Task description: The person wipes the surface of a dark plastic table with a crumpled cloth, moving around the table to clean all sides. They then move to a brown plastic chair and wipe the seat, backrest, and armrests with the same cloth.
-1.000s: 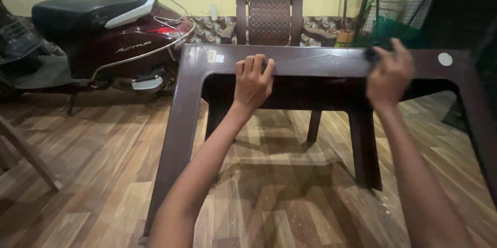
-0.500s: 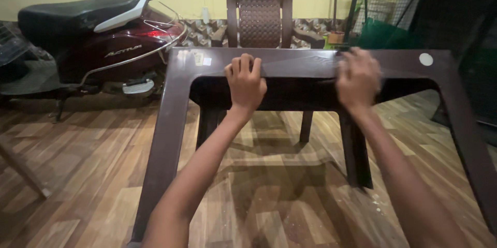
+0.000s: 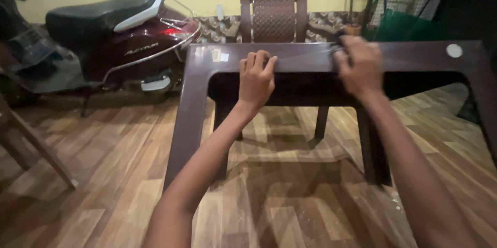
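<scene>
— Well, where was the brown plastic table [image 3: 305,56] seen?
— Tipped on the wooden floor [image 3: 103,175], before a chair [image 3: 273,10].
— And each grip?
— Left hand [image 3: 256,79] curled over its edge; right hand [image 3: 360,67] blurred, closure unclear.

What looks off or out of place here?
The brown plastic table has no top panel: only its frame shows, with the wood floor visible through it. Left hand grips the far rail; right hand is blurred.
</scene>
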